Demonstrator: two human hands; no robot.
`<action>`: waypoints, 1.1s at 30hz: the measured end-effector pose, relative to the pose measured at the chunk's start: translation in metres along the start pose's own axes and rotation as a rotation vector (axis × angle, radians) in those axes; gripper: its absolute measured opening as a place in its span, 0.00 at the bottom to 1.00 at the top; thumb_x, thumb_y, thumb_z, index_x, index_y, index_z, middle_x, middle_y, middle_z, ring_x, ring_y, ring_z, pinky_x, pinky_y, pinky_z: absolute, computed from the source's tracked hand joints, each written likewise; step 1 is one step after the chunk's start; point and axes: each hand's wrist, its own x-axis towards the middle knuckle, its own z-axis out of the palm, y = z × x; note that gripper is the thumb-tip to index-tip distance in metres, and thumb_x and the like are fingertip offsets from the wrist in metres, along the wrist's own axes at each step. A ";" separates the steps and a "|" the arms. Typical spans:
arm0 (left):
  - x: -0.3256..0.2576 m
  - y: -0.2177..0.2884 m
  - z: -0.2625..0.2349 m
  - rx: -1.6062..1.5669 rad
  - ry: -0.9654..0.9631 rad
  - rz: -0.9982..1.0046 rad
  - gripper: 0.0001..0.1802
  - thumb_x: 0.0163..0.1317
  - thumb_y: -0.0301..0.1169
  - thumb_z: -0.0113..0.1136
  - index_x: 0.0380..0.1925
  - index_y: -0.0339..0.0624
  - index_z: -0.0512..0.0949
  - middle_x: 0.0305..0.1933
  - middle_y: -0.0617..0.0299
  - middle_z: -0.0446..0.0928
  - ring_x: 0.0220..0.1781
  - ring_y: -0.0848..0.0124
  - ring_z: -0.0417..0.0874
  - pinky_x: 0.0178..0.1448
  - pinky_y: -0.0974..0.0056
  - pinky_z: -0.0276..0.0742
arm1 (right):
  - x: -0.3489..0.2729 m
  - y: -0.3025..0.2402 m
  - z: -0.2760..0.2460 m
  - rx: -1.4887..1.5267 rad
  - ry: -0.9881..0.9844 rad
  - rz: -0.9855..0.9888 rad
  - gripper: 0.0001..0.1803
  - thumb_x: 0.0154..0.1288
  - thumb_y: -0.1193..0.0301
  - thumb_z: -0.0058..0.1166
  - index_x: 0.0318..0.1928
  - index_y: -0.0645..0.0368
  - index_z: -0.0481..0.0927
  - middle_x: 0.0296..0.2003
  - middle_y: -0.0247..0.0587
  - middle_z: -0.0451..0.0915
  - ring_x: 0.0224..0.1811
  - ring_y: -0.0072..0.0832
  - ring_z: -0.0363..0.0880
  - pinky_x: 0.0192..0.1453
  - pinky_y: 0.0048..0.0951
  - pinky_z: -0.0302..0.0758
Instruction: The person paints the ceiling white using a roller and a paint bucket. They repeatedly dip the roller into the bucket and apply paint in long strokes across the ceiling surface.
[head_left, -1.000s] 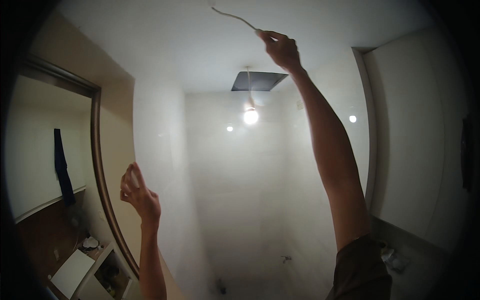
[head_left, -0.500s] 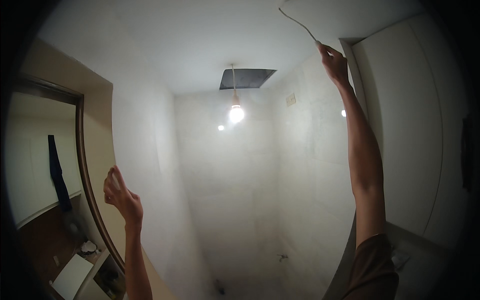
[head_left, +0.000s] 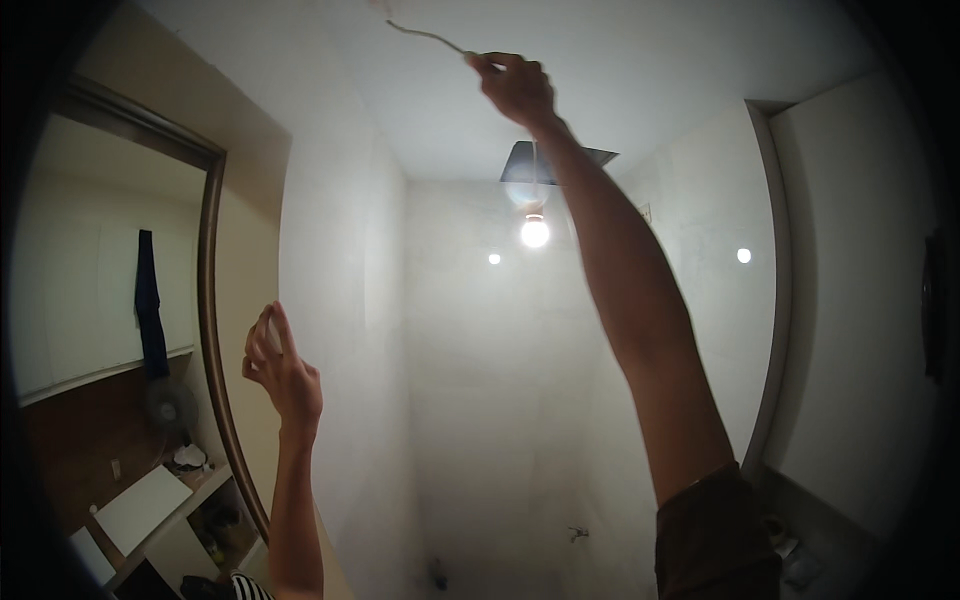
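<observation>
Cable (head_left: 428, 37), thin and pale, was the centre of it all, running out from the fingertips of the right hand (head_left: 515, 85) up and to the left, with a gentle bend on the way! Its near end sat right there in the pinch, thumb and forefinger closed on it, the other fingers curled in behind; its far end showed against the white ceiling (head_left: 650, 70), though whether it went into the surface there could not be told. Right arm stretched high, then, a dark sleeve (head_left: 715, 535) at the bottom of it, the forearm crossing in front of a dark opening (head_left: 518, 163) overhead. Just below that, a lit bulb (head_left: 535, 232) hung on its cord, glaring away! Over to the left, well apart from the cable and lower down, the left hand (head_left: 288, 375) was raised with fingers bent and tips drawn close; whether it gripped anything could not be told. Beside it stood a brown door frame (head_left: 210, 260), and through that, a dark blue cloth (head_left: 148, 300) hung above a fan (head_left: 170, 404). Far below, a tap (head_left: 578, 534) poked from the pale wall (head_left: 490, 400).
</observation>
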 end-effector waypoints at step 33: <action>-0.013 -0.018 0.061 -0.402 0.200 0.133 0.19 0.73 0.23 0.52 0.61 0.39 0.77 0.61 0.51 0.78 0.64 0.55 0.78 0.67 0.51 0.75 | -0.151 0.250 -0.245 -0.207 0.415 0.286 0.28 0.71 0.46 0.56 0.54 0.58 0.84 0.26 0.32 0.76 0.26 0.22 0.72 0.28 0.24 0.66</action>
